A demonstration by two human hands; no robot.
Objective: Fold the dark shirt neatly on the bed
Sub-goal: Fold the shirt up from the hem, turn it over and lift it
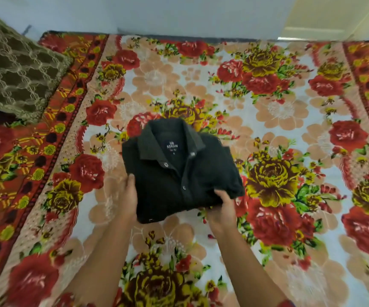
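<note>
Your hands reach up from the bottom of the frame and hold a folded bundle between them: your left hand [130, 196] grips the bundle's left edge with the thumb lying on top, and your right hand [221, 207] pinches the lower right corner, thumb above. The fingers of both hands are hidden under the cloth. The bundle is the dark shirt [179, 173], folded to a compact rectangle just below the centre of the frame, front up, its collar [157, 138] pointing to the upper left and a small label [172, 147] showing inside the neck. It sits over the bed [278, 107], which is covered in a bright floral blanket of red and yellow roses; whether the shirt rests on the bed or is lifted just off it cannot be told. A brown patterned cushion [12, 69] lies at the upper left. The shirt looks light and soft, so expect its layers to sag or slide apart if held by one edge alone. The folding itself looks about done. Support it from underneath at two opposite sides, as you are placed now, and set it down flat, smoothing from the button line [184, 187] outward.
</note>
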